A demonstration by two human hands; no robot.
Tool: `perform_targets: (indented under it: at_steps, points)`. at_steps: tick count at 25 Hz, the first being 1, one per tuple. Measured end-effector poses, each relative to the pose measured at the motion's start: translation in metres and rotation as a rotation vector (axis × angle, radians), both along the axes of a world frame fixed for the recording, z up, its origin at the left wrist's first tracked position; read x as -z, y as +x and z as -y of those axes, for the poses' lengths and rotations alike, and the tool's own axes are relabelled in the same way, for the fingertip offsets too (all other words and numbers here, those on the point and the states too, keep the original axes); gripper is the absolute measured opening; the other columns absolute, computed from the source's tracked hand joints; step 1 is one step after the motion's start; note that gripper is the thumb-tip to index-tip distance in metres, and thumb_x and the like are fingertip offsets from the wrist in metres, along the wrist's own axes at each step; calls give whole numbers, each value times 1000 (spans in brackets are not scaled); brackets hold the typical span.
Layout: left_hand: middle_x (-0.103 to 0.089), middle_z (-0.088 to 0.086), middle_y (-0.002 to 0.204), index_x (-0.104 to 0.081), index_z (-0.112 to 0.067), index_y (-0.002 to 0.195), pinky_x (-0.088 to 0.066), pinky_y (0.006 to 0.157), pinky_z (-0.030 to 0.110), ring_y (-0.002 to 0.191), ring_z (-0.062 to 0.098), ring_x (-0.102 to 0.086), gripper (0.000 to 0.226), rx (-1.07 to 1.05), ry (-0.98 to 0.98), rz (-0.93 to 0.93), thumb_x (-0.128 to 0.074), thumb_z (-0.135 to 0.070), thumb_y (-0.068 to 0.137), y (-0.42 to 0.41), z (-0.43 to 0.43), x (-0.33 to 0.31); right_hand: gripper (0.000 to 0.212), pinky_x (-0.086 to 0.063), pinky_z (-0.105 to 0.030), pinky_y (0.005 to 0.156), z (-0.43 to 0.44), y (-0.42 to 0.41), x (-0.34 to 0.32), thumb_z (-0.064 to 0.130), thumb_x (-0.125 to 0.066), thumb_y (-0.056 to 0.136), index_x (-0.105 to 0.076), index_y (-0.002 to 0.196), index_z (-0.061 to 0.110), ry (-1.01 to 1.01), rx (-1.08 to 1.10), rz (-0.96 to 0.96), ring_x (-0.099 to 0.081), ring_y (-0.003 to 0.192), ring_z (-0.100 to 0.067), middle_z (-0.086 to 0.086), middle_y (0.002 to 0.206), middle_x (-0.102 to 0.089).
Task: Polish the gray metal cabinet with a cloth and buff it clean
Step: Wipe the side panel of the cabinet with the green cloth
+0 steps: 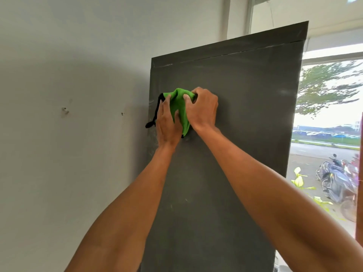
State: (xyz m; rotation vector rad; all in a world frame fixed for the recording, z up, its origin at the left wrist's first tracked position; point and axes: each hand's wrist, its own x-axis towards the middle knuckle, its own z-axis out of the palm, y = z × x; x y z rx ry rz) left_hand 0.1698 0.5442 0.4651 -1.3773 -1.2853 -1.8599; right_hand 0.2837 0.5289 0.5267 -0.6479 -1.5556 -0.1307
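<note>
The tall gray metal cabinet (245, 99) stands upright in front of me, its flat side facing me with pale dusty smears. A bright green cloth (179, 104) with a black edge is bunched against the cabinet's upper left area. My left hand (167, 126) lies over the cloth's left side, fingers pointing up and its thumb pressed into the fabric. My right hand (202, 108) grips the cloth's right side with curled fingers. Both arms reach up from the bottom of the frame.
A white wall (68, 95) with small holes runs along the cabinet's left edge. To the right is a large window (332, 107) showing trees, parked motorbikes (339, 183) and a road outside. Green leaves (300, 179) show near the window's lower part.
</note>
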Motion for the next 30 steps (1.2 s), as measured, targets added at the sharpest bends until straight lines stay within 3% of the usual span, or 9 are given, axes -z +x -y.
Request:
perform_targets:
  at_steps: [3,6,8,13,15,17,24,28,30]
  points:
    - [-34,11,164,-25,-13,161,-36,119,51,151,27,-33,60,7,11,-2,-40,-30,106,-11,-23,-5,18,-32,-23,70,-9,-9,-11,30,-67,97,-67,97,12,76,47,46,-58,83,-19,-4,92,-65]
    - [-4,5,173,1,-15,164,-5,130,43,159,20,-3,72,12,-36,-25,-27,-47,106,-4,-32,-7,21,-37,-26,69,-9,-9,-25,34,-69,95,-68,103,14,155,77,46,-61,83,-20,-3,94,-66]
    - [2,5,172,1,-18,164,3,128,39,159,22,5,75,-78,-80,-58,-20,-56,102,-1,-37,-12,22,-38,-26,68,-6,-3,-32,34,-66,96,-70,106,14,249,127,9,-63,82,-19,-3,95,-66]
    - [4,7,172,-1,-21,165,-2,128,49,159,28,5,75,-144,-185,49,-19,-58,102,-50,-49,-74,15,-44,-31,62,-17,38,-43,21,-61,87,-72,97,17,538,402,-76,-61,94,-25,-3,98,-67]
    - [7,7,172,3,-23,165,-2,128,52,159,28,7,71,-71,-243,177,-22,-55,106,-61,-49,-102,19,-51,-42,82,-25,56,-47,20,-60,86,-71,101,16,565,499,-38,-60,108,-29,-5,108,-66]
    - [7,7,172,3,-27,165,-1,127,52,159,28,7,68,-87,-261,234,-22,-53,107,-54,-49,-112,24,-42,-47,103,-29,69,-51,22,-57,88,-70,107,16,559,586,7,-55,121,-31,-6,120,-64]
    - [-1,2,173,-6,-32,165,-2,129,44,159,23,4,72,-187,-104,-333,-22,-60,100,-29,-37,-106,43,-15,-54,123,-26,61,-63,31,-48,93,-65,130,15,399,657,109,-35,146,-30,-10,152,-49]
    - [4,3,173,-1,-31,165,-1,128,50,159,25,8,69,-130,-211,93,-25,-56,105,-17,-39,-121,52,-5,-60,122,-24,66,-64,37,-49,96,-51,146,21,320,734,236,-18,154,-34,-16,164,-28]
    - [1,5,173,-5,-32,165,-1,128,51,159,27,6,68,-144,-175,88,-23,-55,104,18,-35,-120,51,-4,-61,122,-22,84,-67,34,-47,97,-51,147,23,334,745,223,-17,154,-35,-17,165,-26]
